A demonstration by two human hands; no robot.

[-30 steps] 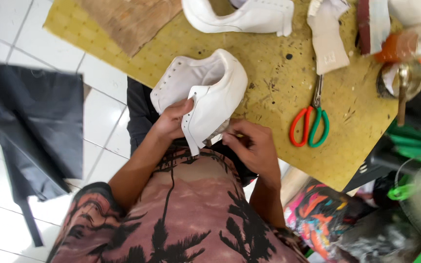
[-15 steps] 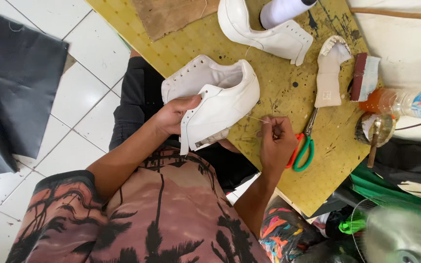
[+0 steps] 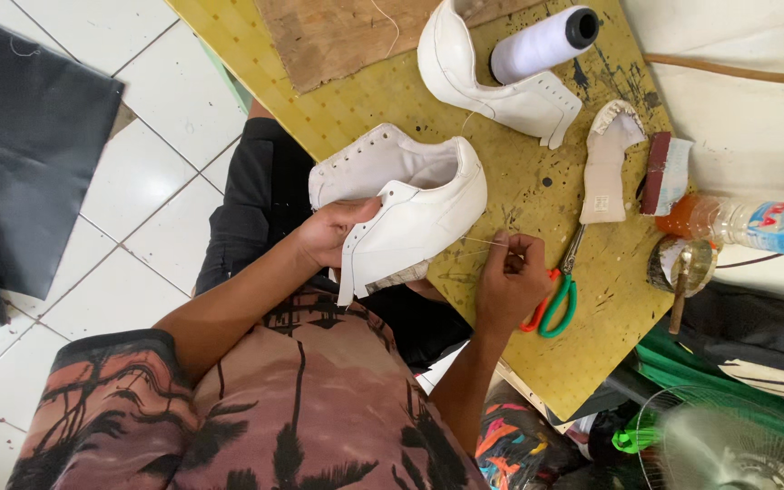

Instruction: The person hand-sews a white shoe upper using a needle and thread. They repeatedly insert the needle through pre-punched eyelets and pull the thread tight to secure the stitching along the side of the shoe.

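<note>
1. Your left hand [image 3: 333,234] was closed around the white shoe [image 3: 410,218], thumb lying across its upper and fingers tucked under the sole side, at about the centre of the view.
2. The shoe lay tilted on its side at the near edge of the yellow surface [image 3: 537,172], partly over your lap, with its heel toward 3 o'clock and its eyelet flap toward 10 o'clock.
3. Your right hand [image 3: 512,277] was pinched shut on a thin thread [image 3: 483,241], which ran taut from your fingertips back to the shoe's side.
4. From that hand, the shoe sat just beside it at 9 to 10 o'clock, apart from the fingers and joined only by the thread.
5. The scissors [image 3: 555,299], with orange and green handles, lay touching or just under your right hand at 4 o'clock.
6. A second white shoe [image 3: 501,91] and a white thread spool [image 3: 542,41] rested on the surface at 12 o'clock from the held shoe.
7. A plastic bottle [image 3: 755,222] lay at 3 o'clock, well apart.
</note>
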